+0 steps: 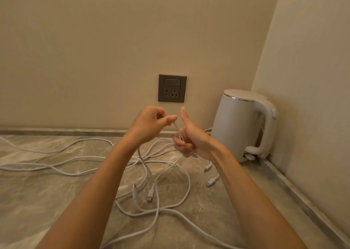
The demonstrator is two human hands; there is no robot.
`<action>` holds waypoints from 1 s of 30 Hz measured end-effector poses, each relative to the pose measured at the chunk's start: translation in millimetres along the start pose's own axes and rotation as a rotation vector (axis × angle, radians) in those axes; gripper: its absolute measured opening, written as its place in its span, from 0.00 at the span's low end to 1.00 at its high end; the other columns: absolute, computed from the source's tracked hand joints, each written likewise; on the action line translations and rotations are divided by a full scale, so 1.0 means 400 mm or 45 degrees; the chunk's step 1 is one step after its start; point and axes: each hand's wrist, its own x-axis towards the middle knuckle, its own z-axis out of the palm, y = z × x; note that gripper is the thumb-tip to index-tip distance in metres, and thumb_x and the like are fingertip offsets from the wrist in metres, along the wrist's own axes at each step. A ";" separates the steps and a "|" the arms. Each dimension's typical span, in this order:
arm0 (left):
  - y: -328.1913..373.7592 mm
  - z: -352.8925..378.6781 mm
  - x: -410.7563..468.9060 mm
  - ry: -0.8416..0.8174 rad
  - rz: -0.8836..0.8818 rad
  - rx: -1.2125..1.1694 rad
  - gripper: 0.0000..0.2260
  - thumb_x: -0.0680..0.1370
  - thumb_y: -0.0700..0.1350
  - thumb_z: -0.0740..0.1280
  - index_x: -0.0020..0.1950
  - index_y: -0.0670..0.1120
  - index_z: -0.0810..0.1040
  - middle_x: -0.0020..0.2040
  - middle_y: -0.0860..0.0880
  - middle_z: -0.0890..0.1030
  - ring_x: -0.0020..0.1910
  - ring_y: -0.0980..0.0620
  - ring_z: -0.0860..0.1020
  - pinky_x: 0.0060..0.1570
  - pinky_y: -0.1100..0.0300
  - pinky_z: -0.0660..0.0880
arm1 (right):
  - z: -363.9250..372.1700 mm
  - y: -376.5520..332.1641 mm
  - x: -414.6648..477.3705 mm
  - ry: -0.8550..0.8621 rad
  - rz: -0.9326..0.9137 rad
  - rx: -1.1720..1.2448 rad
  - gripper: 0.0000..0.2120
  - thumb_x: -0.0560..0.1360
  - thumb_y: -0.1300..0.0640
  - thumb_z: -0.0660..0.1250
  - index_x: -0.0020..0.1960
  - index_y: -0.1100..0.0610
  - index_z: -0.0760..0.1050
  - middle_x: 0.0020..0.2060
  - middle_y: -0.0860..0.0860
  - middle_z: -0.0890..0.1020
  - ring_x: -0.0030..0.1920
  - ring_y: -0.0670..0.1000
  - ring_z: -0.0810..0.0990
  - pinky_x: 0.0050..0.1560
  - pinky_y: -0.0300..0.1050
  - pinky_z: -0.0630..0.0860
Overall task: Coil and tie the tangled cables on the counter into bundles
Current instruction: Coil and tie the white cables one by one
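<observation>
left hand [151, 123]: thumb and forefinger pinch white strand [175, 126]
right hand [189, 140]: fingers curled round same strand, thumb up; possibly a small coil inside
tangled cables [151, 192]: loose on counter [56, 201], beside kettle [240, 125]

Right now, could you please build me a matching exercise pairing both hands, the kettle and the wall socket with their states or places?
1 left hand
2 right hand
3 kettle
4 wall socket

A stands in the corner of the counter
B has nothing plugged in
C thumb raised, fingers curled round the white cable
D pinches the white cable between thumb and fingertip

Pairs: 1-D, 2-C, 3-A, 4-B
</observation>
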 end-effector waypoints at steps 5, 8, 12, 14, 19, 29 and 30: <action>-0.014 0.011 0.005 0.143 0.067 0.008 0.12 0.74 0.51 0.68 0.35 0.44 0.78 0.26 0.51 0.69 0.26 0.55 0.63 0.30 0.59 0.60 | 0.000 -0.007 -0.009 -0.334 -0.067 0.483 0.35 0.70 0.26 0.38 0.20 0.52 0.58 0.15 0.45 0.61 0.17 0.43 0.54 0.21 0.36 0.50; -0.027 0.031 0.007 0.102 0.087 0.043 0.12 0.76 0.50 0.65 0.34 0.47 0.76 0.26 0.51 0.71 0.26 0.55 0.65 0.31 0.59 0.62 | 0.010 -0.006 -0.003 -0.634 -0.153 0.779 0.33 0.71 0.27 0.37 0.23 0.51 0.58 0.15 0.45 0.60 0.18 0.44 0.54 0.19 0.32 0.56; -0.040 0.056 -0.001 -0.162 0.075 0.069 0.15 0.80 0.43 0.60 0.33 0.51 0.72 0.26 0.51 0.70 0.24 0.59 0.66 0.28 0.67 0.63 | -0.002 0.004 0.012 -0.800 -0.324 1.252 0.35 0.70 0.27 0.43 0.26 0.56 0.62 0.18 0.51 0.65 0.21 0.48 0.62 0.23 0.37 0.64; -0.044 0.071 -0.004 -0.314 0.019 0.056 0.15 0.81 0.41 0.58 0.34 0.50 0.72 0.26 0.50 0.71 0.20 0.61 0.65 0.28 0.64 0.65 | -0.012 0.002 0.008 -0.628 -0.361 1.438 0.36 0.71 0.27 0.44 0.24 0.56 0.63 0.16 0.53 0.67 0.20 0.47 0.59 0.21 0.37 0.63; -0.025 0.105 -0.023 -0.612 -0.183 0.013 0.14 0.82 0.40 0.52 0.41 0.45 0.73 0.27 0.48 0.69 0.20 0.57 0.65 0.23 0.64 0.65 | -0.021 -0.006 -0.013 -0.187 -0.492 1.731 0.38 0.75 0.29 0.41 0.24 0.58 0.63 0.17 0.50 0.63 0.18 0.47 0.60 0.18 0.36 0.61; 0.025 0.095 -0.054 -0.938 -0.256 0.157 0.10 0.82 0.41 0.51 0.46 0.45 0.71 0.30 0.48 0.71 0.22 0.54 0.69 0.24 0.64 0.69 | -0.029 -0.009 -0.002 0.564 -0.691 1.478 0.36 0.77 0.32 0.40 0.30 0.59 0.66 0.20 0.52 0.65 0.21 0.48 0.63 0.24 0.35 0.64; 0.030 0.093 -0.054 -0.948 -0.236 0.190 0.10 0.82 0.42 0.51 0.48 0.44 0.71 0.30 0.48 0.71 0.23 0.53 0.68 0.24 0.65 0.69 | -0.029 -0.006 0.000 0.634 -0.703 1.393 0.35 0.77 0.33 0.40 0.30 0.59 0.66 0.20 0.52 0.66 0.21 0.48 0.63 0.24 0.36 0.64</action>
